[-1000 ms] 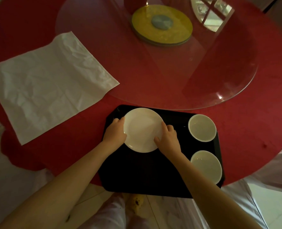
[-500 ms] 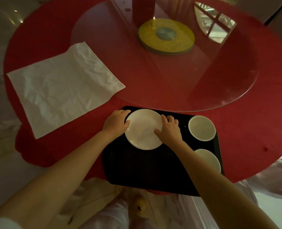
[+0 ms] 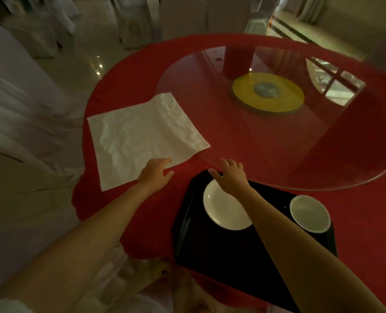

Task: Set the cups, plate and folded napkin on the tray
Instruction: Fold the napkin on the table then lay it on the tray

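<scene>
- Tray [image 3: 221,263]: black, at near edge of table [image 3: 156,222]; front half free, prob. for the napkin.
- Napkin [image 3: 142,138]: spread flat, unfolded, left of tray, not on it; we'd say it needs folding first.
- Plate [image 3: 221,213]: on tray, far-left part.
- Cup [image 3: 309,214]: on tray, right of plate; 2nd cup not visible.
- Left hand [image 3: 156,175]: fingers straight, empty, at napkin's near edge, likely reaching for it.
- Right hand [image 3: 231,177]: spread, empty, over tray's far-left corner.

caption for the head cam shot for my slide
Left hand at a white napkin, right hand over the black tray holding a plate and cup, on a red tablecloth.
</scene>
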Action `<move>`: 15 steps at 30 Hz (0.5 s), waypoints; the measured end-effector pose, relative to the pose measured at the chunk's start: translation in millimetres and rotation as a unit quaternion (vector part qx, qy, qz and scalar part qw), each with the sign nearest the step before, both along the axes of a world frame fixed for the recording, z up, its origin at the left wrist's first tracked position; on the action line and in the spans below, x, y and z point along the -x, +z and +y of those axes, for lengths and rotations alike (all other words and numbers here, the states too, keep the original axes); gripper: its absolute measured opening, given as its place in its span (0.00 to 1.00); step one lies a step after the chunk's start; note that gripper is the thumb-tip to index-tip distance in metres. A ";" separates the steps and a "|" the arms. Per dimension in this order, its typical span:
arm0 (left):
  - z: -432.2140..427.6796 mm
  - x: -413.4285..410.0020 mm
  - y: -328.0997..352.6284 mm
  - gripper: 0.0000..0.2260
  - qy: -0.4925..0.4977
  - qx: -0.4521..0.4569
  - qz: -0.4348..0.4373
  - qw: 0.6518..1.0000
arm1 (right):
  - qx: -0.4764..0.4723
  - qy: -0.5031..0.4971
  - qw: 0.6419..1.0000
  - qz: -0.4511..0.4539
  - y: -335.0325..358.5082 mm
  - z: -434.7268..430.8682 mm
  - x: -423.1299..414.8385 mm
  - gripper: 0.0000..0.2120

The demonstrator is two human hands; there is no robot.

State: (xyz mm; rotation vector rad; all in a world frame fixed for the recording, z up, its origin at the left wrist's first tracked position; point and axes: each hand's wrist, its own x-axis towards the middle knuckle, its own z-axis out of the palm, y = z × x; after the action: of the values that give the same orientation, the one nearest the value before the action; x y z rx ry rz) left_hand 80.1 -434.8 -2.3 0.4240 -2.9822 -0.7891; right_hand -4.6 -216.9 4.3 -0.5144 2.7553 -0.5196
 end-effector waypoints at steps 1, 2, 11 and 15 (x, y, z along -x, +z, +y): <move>-10.7 -2.1 0.2 0.21 0.014 -0.004 -0.004 1.000 | 0.000 0.010 1.000 0.004 2.3 -9.1 2.8 0.32; -21.2 -3.4 0.0 0.22 0.024 -0.006 -0.005 1.000 | -0.002 0.019 1.000 0.007 4.2 -18.5 6.2 0.31; -107.2 2.9 -18.6 0.25 0.060 -0.017 -0.040 0.997 | -0.001 -0.025 0.999 0.028 -0.9 -101.0 39.5 0.19; -138.1 23.0 -39.6 0.25 0.067 -0.022 -0.069 0.995 | -0.024 -0.042 0.998 0.040 -15.4 -126.7 56.1 0.16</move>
State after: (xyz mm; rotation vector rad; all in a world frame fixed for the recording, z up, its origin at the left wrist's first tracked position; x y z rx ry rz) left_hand 57.1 -572.9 -41.9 0.6993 -3.0252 -0.8478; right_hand -60.7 -343.5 -11.2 -0.4192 2.8688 -0.4602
